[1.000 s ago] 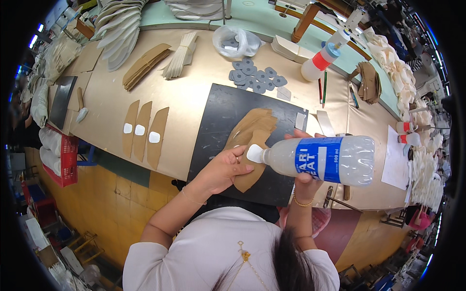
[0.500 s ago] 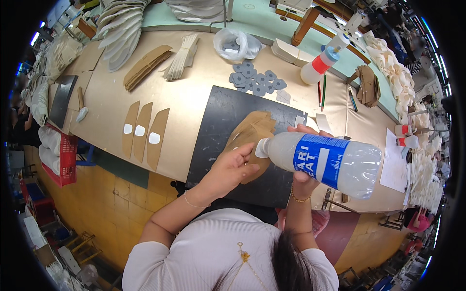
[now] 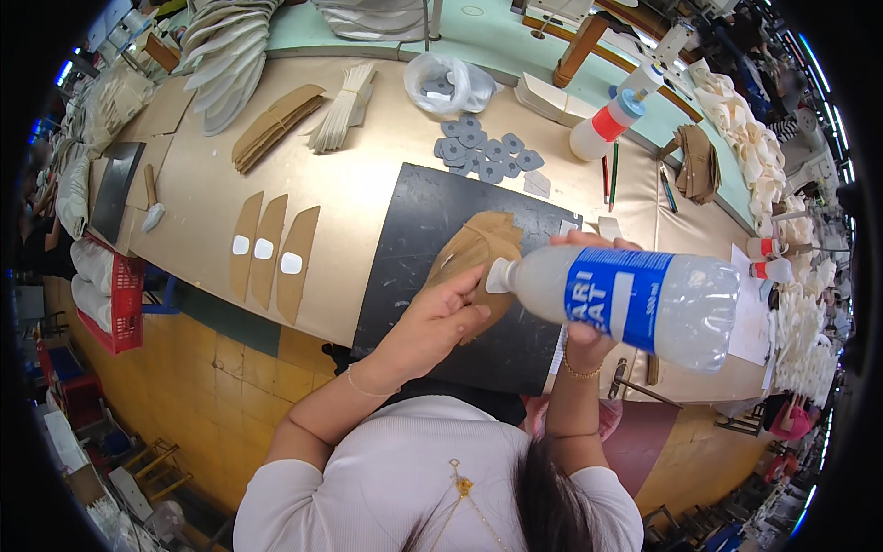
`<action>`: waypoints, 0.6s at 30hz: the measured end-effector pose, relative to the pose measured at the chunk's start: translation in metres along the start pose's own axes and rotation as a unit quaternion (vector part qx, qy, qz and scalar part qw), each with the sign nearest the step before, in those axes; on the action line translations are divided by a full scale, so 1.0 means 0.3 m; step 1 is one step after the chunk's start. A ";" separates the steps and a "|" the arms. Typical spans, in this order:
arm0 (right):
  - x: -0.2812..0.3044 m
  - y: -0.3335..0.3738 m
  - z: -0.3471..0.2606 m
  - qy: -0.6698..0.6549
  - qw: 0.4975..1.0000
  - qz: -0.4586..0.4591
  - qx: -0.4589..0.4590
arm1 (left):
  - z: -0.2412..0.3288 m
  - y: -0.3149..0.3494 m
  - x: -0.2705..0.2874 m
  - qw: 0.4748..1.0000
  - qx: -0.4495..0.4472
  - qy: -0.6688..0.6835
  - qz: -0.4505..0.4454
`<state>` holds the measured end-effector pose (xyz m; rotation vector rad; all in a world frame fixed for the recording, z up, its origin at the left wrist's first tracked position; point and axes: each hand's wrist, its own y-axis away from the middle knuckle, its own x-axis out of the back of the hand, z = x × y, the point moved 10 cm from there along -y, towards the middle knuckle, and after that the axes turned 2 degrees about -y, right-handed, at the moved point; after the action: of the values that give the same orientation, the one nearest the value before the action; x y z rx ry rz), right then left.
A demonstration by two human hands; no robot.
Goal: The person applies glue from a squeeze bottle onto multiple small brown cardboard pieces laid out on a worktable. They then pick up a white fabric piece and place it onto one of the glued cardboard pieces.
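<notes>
My right hand (image 3: 586,346) is wrapped round a clear plastic bottle (image 3: 685,299) with a blue label and whitish contents. The bottle lies tilted nearly level, its white cap (image 3: 500,275) at the left end over a fanned stack of brown pieces (image 3: 478,241). My left hand (image 3: 428,329) rests at the stack's near edge, thumb and forefinger apart, fingertips close to the cap. Whether the cap touches the top piece I cannot tell. The stack lies on a black board (image 3: 390,267). Further left lie three brown curved pieces (image 3: 302,235), each with a white patch.
Grey tabs (image 3: 487,156) lie loose beyond the board, by a plastic bag (image 3: 443,81). A red-banded bottle (image 3: 598,132), pencils (image 3: 613,175) and a brown bundle (image 3: 696,166) are at the right. A hammer (image 3: 154,202) and red basket (image 3: 127,290) are left.
The bottle and my right hand have shifted slightly right and up, with the bottle a little more level. My left hand has barely moved.
</notes>
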<state>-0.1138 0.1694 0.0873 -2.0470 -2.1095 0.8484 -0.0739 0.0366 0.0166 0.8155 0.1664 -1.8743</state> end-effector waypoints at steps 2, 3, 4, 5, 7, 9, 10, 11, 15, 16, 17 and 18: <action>0.022 -0.008 0.012 -0.019 0.999 0.026 0.000 | 0.010 0.001 -0.006 1.000 -0.005 0.005 -0.002; 0.003 -0.007 0.010 -0.034 0.999 0.002 0.015 | 0.020 -0.001 -0.008 1.000 -0.009 0.007 -0.001; -0.020 -0.003 0.007 -0.049 0.998 -0.023 0.030 | 0.026 -0.003 -0.009 1.000 -0.013 0.010 -0.001; -0.036 0.001 -0.008 -0.022 0.997 -0.053 0.046 | 0.026 -0.006 -0.006 1.000 -0.018 0.012 0.000; -0.071 0.011 -0.042 0.030 0.990 -0.109 0.082 | 0.032 -0.012 0.001 0.999 -0.028 0.016 0.001; -0.093 0.020 -0.076 0.067 0.985 -0.133 0.082 | 0.031 -0.005 -0.001 0.999 -0.023 0.045 0.005; -0.102 0.019 -0.090 0.078 0.983 -0.145 0.083 | 0.031 -0.002 -0.003 0.998 -0.020 0.059 0.007; -0.100 0.011 -0.098 0.077 0.981 -0.158 0.085 | 0.036 0.000 0.000 0.998 -0.021 0.062 0.012; -0.035 -0.011 -0.082 0.003 0.980 -0.172 0.099 | 0.044 0.011 0.022 0.998 -0.015 0.058 0.024; -0.022 -0.001 -0.060 -0.007 0.985 -0.128 0.117 | 0.042 0.013 0.033 0.998 -0.011 0.052 0.027; -0.009 -0.005 -0.051 -0.002 0.983 -0.132 0.128 | 0.039 0.011 0.034 0.999 -0.008 0.044 0.019; -0.011 -0.019 -0.039 -0.006 0.980 -0.139 0.139 | 0.042 0.021 0.048 0.999 -0.011 0.034 0.019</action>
<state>-0.1135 0.1704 0.1007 -1.5714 -2.0767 1.0410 -0.0776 0.0170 0.0189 0.8615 0.2111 -1.8072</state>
